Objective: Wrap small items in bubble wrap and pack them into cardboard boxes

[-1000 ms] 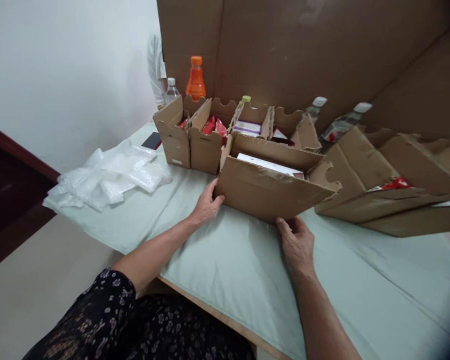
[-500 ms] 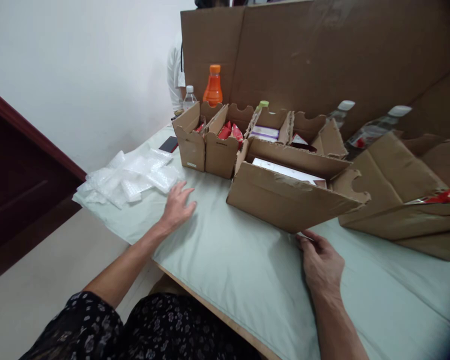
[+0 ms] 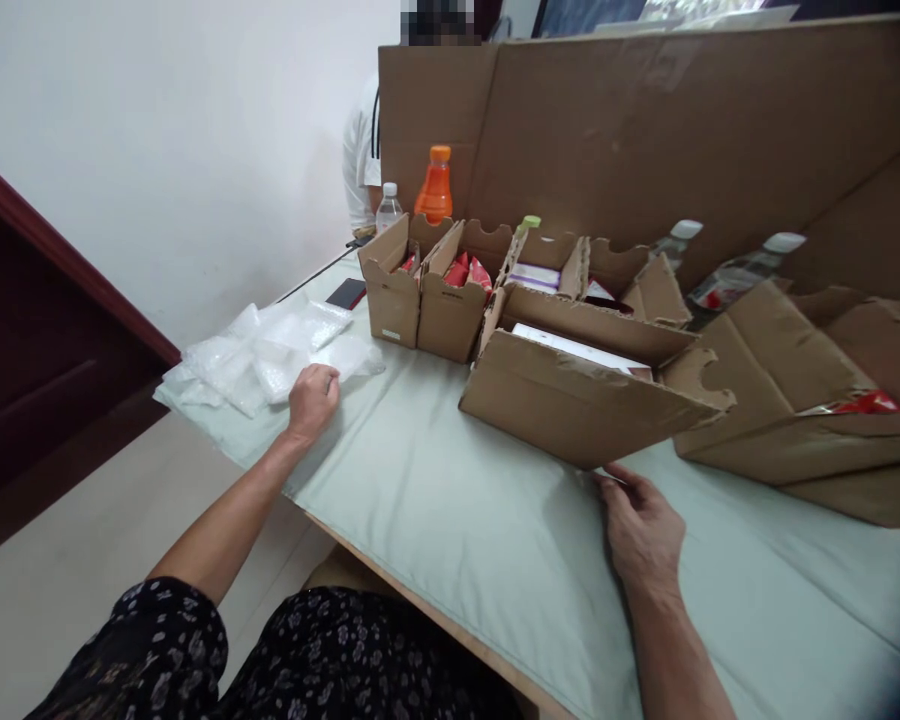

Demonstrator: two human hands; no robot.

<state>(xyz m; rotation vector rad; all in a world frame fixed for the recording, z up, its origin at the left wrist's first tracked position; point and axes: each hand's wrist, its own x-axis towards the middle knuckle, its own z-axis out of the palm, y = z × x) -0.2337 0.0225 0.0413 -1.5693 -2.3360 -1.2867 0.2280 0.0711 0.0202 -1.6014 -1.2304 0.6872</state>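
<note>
A pile of clear bubble wrap bags (image 3: 232,365) lies on the left part of the table. My left hand (image 3: 315,402) is at the pile's near right edge, fingers curled closed on the rim of one bag; the fingertips are partly hidden. On the right, my right hand (image 3: 643,525) rests low at the table, just by the bottom corner of the front cardboard box (image 3: 570,400). Its thumb and fingers are drawn together, and a faint clear edge shows at their tips, too small to name. A white carton (image 3: 577,346) lies inside that box.
Behind stand more open cardboard boxes (image 3: 394,310) with red packets (image 3: 469,270) and a purple-white carton (image 3: 534,276). An orange bottle (image 3: 435,190), clear bottles (image 3: 746,272) and a tall cardboard panel (image 3: 607,130) are farther back. A dark phone-like slab (image 3: 346,293) lies nearby. A person (image 3: 360,160) is behind the panel.
My left hand has moved left to the bubble wrap bags, and its spread fingers have closed. My right hand has stayed by the box corner. The view has tilted slightly up.
</note>
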